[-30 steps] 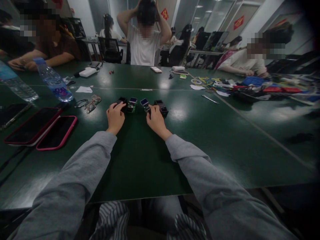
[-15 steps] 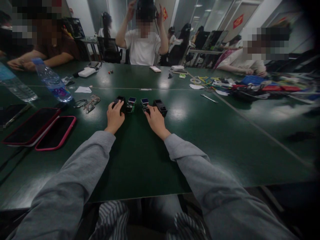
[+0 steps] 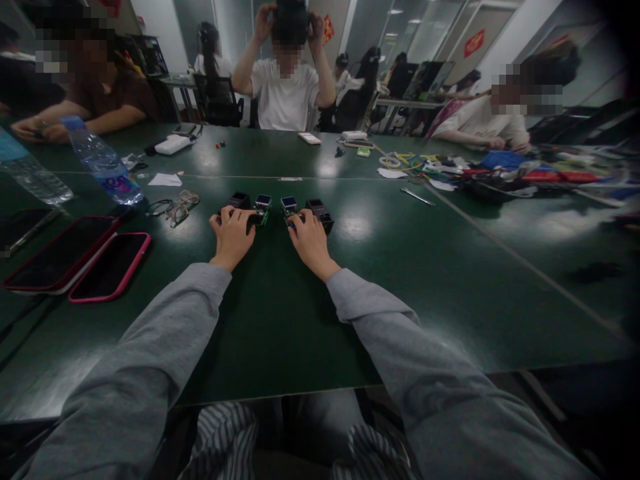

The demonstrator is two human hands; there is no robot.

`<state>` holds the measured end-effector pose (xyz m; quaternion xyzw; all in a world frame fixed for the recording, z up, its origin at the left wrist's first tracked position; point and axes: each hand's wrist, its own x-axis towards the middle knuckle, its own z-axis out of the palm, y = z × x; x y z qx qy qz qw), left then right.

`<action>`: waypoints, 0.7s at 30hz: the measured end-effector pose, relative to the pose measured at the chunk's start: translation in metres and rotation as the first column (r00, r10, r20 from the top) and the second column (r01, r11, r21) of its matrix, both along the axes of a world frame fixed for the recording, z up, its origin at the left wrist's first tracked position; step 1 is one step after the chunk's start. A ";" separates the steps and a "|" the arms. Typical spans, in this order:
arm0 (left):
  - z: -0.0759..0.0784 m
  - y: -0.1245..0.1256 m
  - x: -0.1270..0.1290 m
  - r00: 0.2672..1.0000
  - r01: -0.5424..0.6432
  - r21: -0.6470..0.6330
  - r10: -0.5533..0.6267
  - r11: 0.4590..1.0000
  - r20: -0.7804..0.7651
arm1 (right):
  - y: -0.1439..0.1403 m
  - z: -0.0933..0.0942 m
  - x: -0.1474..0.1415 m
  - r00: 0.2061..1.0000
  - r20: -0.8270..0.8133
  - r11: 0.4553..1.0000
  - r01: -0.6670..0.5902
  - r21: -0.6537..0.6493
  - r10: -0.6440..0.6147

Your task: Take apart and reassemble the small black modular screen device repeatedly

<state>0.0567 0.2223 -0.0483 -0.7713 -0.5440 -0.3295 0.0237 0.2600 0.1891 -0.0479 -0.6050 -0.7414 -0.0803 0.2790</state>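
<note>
Two small green circuit boards with little screens lie side by side on the dark green table, each beside a black case. My left hand (image 3: 233, 235) reaches over the left black case (image 3: 240, 200), its thumb and forefinger closed at the near edge of the left circuit board (image 3: 263, 202). The fingers of my right hand (image 3: 311, 241) bend round the near end of the right circuit board (image 3: 289, 203). Close against that hand's far side stands the right black case (image 3: 323, 215). My fingers partly hide the lower ends of both boards.
Left of my hands lie glasses (image 3: 183, 207), a pink-edged phone (image 3: 111, 268), a larger red-edged device (image 3: 63, 252) and a water bottle (image 3: 103, 163). A metal tool (image 3: 417, 197) and a tangle of cables (image 3: 480, 170) lie right. People sit around the table.
My left hand has shifted right and nearer, from spread over the left case to the left board's edge. My right hand's fingers have drawn in slightly on the right board.
</note>
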 end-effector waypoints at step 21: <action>-0.003 0.000 0.000 0.985 0.137 -0.010 -0.137 0.991 -0.102 | 0.010 -0.007 0.003 0.999 -0.040 1.000 0.001 -0.013 -0.002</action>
